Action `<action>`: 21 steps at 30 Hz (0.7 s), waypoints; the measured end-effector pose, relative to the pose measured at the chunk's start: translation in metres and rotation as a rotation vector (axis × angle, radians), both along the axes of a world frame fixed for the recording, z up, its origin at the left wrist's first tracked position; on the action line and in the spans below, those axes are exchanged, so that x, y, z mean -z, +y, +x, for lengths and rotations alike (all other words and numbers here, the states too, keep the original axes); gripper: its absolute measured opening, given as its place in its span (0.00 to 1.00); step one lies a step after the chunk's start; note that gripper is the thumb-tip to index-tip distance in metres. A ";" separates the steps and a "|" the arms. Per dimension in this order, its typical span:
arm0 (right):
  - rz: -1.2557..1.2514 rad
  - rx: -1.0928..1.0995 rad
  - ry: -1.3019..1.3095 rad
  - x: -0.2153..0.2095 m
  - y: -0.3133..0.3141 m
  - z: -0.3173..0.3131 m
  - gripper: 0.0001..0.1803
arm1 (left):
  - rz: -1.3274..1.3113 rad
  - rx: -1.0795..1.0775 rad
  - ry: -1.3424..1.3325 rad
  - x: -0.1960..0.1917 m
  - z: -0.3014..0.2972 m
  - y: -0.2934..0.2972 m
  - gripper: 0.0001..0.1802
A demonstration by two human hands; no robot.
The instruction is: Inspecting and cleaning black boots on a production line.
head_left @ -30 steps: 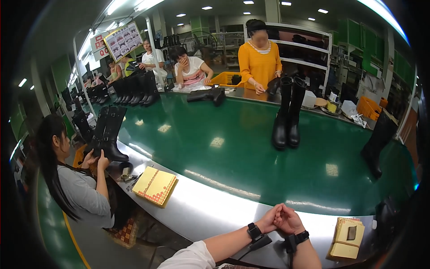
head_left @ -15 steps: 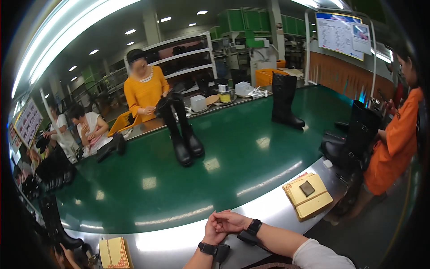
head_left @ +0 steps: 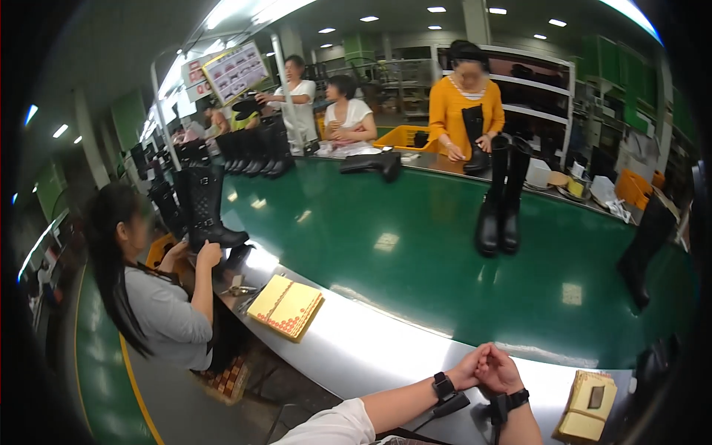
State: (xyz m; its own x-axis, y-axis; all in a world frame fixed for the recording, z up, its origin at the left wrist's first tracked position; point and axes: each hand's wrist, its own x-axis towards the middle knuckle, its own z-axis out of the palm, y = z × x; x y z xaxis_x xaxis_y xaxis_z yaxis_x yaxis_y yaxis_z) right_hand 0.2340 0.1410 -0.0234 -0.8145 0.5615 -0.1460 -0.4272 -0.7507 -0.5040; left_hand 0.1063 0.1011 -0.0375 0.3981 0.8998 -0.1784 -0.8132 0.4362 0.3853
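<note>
My left hand (head_left: 469, 366) and my right hand (head_left: 503, 372) are clasped together over the silver metal edge (head_left: 386, 348) of a long green conveyor table (head_left: 386, 245). Neither holds anything. A black watch sits on my left wrist and a black band on my right. A yellow pad (head_left: 589, 406) with a small dark object on it lies just right of my hands. A yellow notebook (head_left: 285, 305) lies on the metal edge to the left.
A pair of tall black boots (head_left: 500, 196) stands on the green belt. A person in grey (head_left: 159, 311) sits at left touching a boot (head_left: 208, 208). A person in yellow (head_left: 463, 111) handles a boot across the table. More boots (head_left: 252, 148) line the far left.
The view swung to the right half a second ago and has swung back left. My hands stay clasped in the same spot on the table edge.
</note>
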 end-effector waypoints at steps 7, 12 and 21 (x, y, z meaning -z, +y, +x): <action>-0.032 -0.099 -0.009 0.000 -0.003 -0.023 0.20 | -0.142 -0.220 -0.053 0.051 -0.003 0.013 0.17; -0.006 -0.038 -0.112 -0.008 -0.005 -0.022 0.17 | -0.132 -0.208 -0.084 0.056 0.000 0.018 0.17; 0.006 -0.057 -0.080 -0.005 -0.005 -0.020 0.18 | -0.048 -0.152 -0.018 0.041 -0.006 0.006 0.18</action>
State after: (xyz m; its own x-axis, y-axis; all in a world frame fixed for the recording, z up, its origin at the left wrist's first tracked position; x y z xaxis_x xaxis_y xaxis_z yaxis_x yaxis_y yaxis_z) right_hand 0.2145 0.1360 -0.0179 -0.8310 0.5156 -0.2089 -0.3417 -0.7694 -0.5397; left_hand 0.1004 0.1069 -0.0784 0.2617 0.9406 -0.2164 -0.8779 0.3251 0.3516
